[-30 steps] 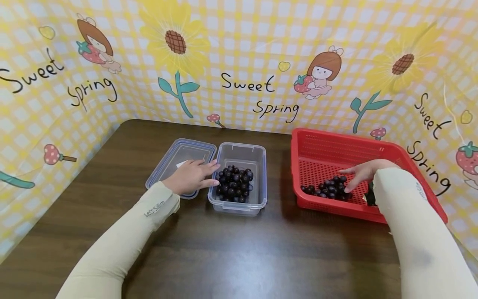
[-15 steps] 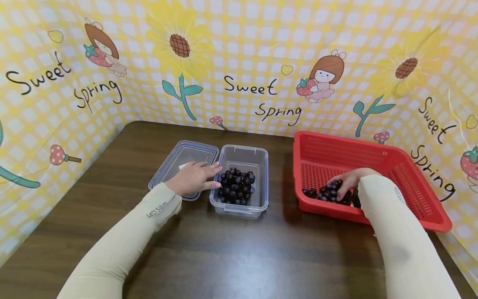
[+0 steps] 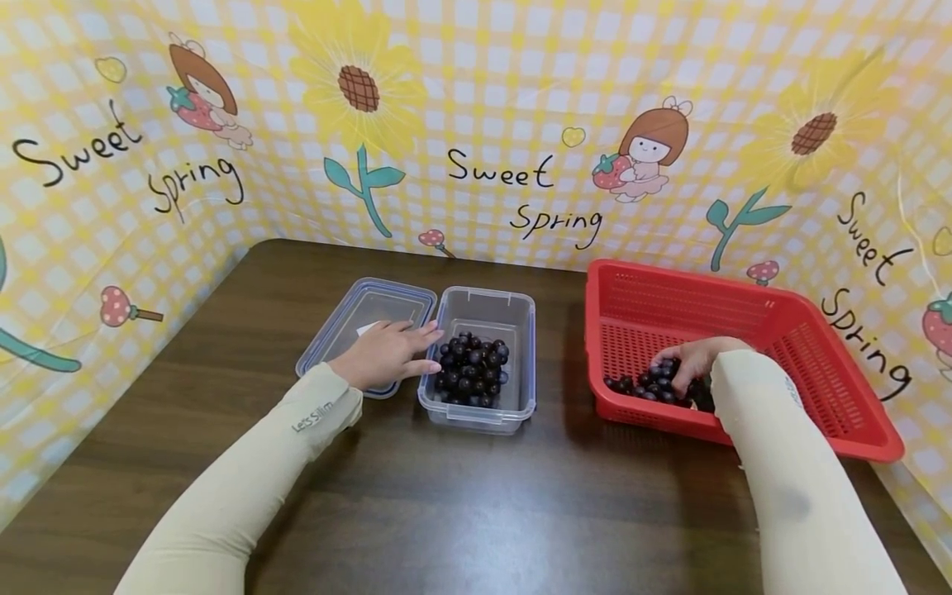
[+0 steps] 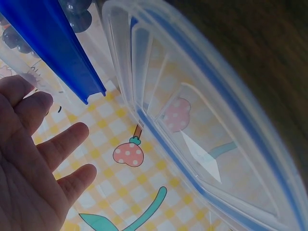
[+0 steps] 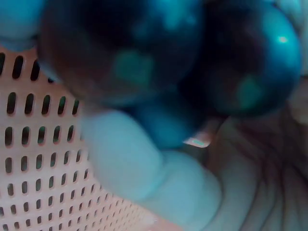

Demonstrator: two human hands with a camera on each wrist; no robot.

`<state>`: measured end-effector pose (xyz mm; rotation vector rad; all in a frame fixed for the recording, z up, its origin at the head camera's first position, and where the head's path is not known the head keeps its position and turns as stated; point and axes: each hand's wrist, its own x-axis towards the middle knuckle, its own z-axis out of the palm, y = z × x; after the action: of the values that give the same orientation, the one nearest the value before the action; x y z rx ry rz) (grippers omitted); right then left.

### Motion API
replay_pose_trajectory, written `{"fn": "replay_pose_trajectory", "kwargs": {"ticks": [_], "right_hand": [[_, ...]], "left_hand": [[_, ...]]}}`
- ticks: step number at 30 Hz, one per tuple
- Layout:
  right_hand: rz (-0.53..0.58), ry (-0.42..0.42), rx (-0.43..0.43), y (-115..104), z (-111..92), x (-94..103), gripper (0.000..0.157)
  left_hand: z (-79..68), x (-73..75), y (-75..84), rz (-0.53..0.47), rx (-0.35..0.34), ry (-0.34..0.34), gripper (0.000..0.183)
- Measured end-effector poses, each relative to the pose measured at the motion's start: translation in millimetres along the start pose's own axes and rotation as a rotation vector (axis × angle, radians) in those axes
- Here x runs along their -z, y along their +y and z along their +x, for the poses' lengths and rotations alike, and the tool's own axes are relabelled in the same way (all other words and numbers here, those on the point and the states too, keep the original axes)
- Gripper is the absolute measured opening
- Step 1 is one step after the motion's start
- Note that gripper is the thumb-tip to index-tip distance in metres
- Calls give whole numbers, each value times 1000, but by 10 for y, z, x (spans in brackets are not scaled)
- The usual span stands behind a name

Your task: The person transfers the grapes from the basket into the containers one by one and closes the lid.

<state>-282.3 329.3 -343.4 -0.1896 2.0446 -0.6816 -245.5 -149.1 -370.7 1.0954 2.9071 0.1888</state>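
Note:
Inside the red basket [image 3: 806,339], my right hand [image 3: 699,357] grips a bunch of dark grapes [image 3: 654,385]. Close up in the right wrist view, a finger [image 5: 130,154] curls around large dark grapes [image 5: 120,48]; part of the bunch is hidden under the palm. My left hand [image 3: 387,354] has its fingers extended and spread over the lid, fingertips at the left rim of a clear plastic container [image 3: 521,347]. A second bunch of dark grapes [image 3: 472,369] lies in that container. The left wrist view shows the left hand [image 4: 38,154] holding nothing.
A clear lid with a blue seal [image 3: 368,302] lies on the brown wooden table [image 3: 446,512], left of the container. Yellow checked cloth [image 3: 491,91] hangs around the back and sides. Bare table separates the container from the basket.
My right hand has moved left and down onto the grapes in the basket, and its fingers have closed around them. The left hand stays at the container; the head view has shifted slightly.

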Motion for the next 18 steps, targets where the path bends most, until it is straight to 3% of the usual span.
{"fn": "replay_pose_trajectory", "kwargs": {"ticks": [6, 18], "right_hand": [[45, 15, 35, -29, -8, -3, 36], [-105, 143, 63, -289, -223, 131, 33]], "left_hand": [[4, 10, 10, -5, 4, -20, 61], [-8, 16, 6, -2, 12, -14, 61]]}}
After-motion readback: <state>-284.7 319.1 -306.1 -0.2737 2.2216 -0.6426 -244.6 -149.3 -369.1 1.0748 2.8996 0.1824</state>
